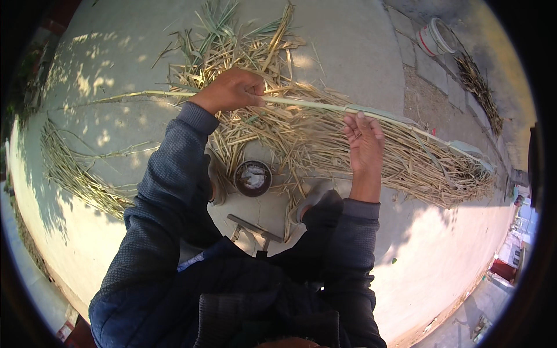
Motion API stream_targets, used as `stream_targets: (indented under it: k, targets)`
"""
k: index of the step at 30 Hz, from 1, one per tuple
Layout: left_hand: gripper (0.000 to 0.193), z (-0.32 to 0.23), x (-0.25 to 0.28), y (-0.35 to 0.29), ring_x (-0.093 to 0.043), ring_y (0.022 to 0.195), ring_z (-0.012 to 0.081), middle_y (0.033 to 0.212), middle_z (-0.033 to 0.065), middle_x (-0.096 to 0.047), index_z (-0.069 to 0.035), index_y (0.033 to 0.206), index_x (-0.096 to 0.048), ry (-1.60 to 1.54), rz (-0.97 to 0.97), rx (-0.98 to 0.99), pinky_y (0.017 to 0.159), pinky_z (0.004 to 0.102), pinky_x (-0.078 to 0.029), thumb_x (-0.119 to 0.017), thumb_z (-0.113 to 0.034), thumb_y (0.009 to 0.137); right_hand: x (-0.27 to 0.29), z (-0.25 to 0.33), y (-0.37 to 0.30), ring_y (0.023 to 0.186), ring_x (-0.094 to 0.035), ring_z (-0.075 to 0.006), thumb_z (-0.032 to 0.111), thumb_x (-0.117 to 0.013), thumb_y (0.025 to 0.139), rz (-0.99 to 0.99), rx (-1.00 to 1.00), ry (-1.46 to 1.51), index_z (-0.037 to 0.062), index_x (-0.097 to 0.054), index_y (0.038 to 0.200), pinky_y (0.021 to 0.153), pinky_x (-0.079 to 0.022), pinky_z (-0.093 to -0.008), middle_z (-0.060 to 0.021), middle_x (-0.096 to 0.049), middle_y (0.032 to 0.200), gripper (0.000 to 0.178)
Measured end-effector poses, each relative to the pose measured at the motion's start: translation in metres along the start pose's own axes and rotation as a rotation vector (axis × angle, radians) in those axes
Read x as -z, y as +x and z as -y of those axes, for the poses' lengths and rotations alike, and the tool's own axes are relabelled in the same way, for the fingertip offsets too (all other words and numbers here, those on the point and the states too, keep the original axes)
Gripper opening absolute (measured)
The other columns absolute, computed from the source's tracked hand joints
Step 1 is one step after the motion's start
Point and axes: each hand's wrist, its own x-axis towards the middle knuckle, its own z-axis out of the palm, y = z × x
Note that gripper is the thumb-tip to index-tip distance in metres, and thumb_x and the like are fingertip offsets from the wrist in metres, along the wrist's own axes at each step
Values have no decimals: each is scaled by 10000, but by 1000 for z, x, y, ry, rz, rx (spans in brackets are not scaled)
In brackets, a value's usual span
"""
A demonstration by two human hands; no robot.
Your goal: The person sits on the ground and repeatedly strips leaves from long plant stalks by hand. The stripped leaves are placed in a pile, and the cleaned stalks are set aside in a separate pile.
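A long, pale green reed-like stalk (pixel 301 103) stretches sideways across the view between my hands. My left hand (pixel 229 90) is closed around it near the middle, back of the hand up. Farther right, my right hand (pixel 365 139) pinches the same stalk between thumb and fingers, palm partly turned up. Beside that pinch, a greyish-green leaf sheath (pixel 377 112) runs along the stalk toward its far right end. Below both hands lies a heap of dry stripped leaves (pixel 249 124), and a thick pile of straw-coloured stalks (pixel 406 156) extends to the right.
Between my feet stands a dark round bowl (pixel 252 178) with something whitish inside. Closer to me is a flat bar on a metal frame (pixel 254 227). A loose bundle of stalks (pixel 81 171) lies left on the concrete. A white bucket (pixel 436 37) and dark twigs (pixel 478 87) are far right.
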Motion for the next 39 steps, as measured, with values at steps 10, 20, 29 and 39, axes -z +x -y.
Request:
stream_targets:
  k: [10, 20, 29, 39]
  targets:
    - [198, -43, -69, 12, -670, 703, 114, 762, 40, -726, -46, 914, -732, -163, -193, -40, 626, 299, -496, -841, -204, 868, -28, -11, -8, 871, -755, -253, 60, -601, 975, 89, -30, -27, 6, -676, 1047, 709, -613, -322, -140, -744, 982, 117]
    - [199, -36, -63, 10, -683, 736, 95, 807, 32, -743, -21, 943, -749, -229, -163, -21, 665, 278, -529, -838, -182, 866, -23, -6, -9, 868, -758, -260, 65, -612, 979, 80, -3, 22, 5, -677, 1022, 733, -626, -324, -127, -741, 968, 99]
    - [224, -8, -21, 16, -623, 666, 97, 763, 6, -696, -28, 931, -691, -793, -407, 318, 662, 264, -513, -784, -232, 932, -8, -4, -8, 855, -752, -241, 87, -615, 996, 86, 17, 0, 23, -674, 1035, 743, -639, -323, -163, -750, 1008, 95]
    - [277, -16, -36, 16, -658, 882, 292, 877, 115, -699, -38, 1038, -706, 228, -455, -120, 829, 421, -461, -781, -257, 886, -41, -22, -14, 848, -750, -218, 180, -706, 997, 57, -38, -87, -8, -650, 1135, 708, -598, -282, -149, -748, 1019, 240]
